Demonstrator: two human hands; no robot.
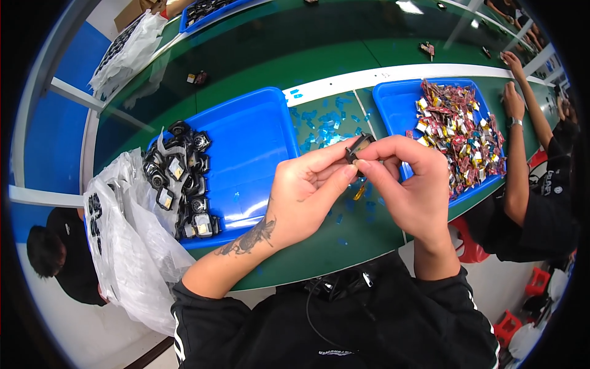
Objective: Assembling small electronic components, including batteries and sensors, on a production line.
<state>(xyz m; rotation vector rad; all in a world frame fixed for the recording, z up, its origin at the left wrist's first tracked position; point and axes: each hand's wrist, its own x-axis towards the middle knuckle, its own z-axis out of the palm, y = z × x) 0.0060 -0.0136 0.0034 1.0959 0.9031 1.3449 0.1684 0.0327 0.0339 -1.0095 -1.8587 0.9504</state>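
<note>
Hands met at the centre of the frame — the left hand and right hand both pinched a small black part between fingertips, above the green table, between two blue trays — one left, one right.

The work surface is a green table crossed by a white strip. Two blue trays rest directly on it: the left blue tray holds small black parts along its left side, and the right blue tray holds a heap of red and yellow packets. Between the trays, small blue film scraps lie scattered on the green surface. A clear plastic bag hangs over the table's left edge.
</note>
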